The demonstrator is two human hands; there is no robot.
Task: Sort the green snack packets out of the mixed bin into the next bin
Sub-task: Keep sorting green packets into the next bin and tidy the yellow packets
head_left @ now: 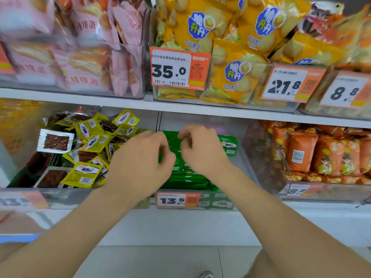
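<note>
Our two hands hang close together over the next bin, the middle one on the lower shelf. The left hand sits by the divider between the two bins; the right hand is just beside it, further over the green packets. The fingers of both hands are curled inward with thumbs near the fingertips, but motion blur keeps us from telling whether either pinches a packet. The green packets lie stacked flat in the next bin, filling it from front to back under our hands, behind a price tag reading 13.5. To the left, the mixed bin holds a loose heap of yellow packets and clear brown packets. Orange packets fill the bin on the right.
</note>
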